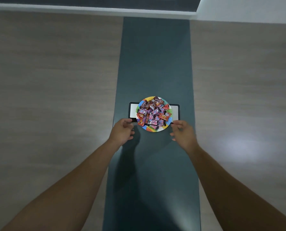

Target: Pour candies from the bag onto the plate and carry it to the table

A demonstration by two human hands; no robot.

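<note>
The fingers of the left hand (122,131) are loosely curled and grip nothing, just beside the left rim of the plate (155,129). The right hand (183,133) is the same, open and empty, near the right rim. The plate, full of wrapped candies (153,113), rests on the dark table (155,64), partly over a white panel (175,112).
</note>
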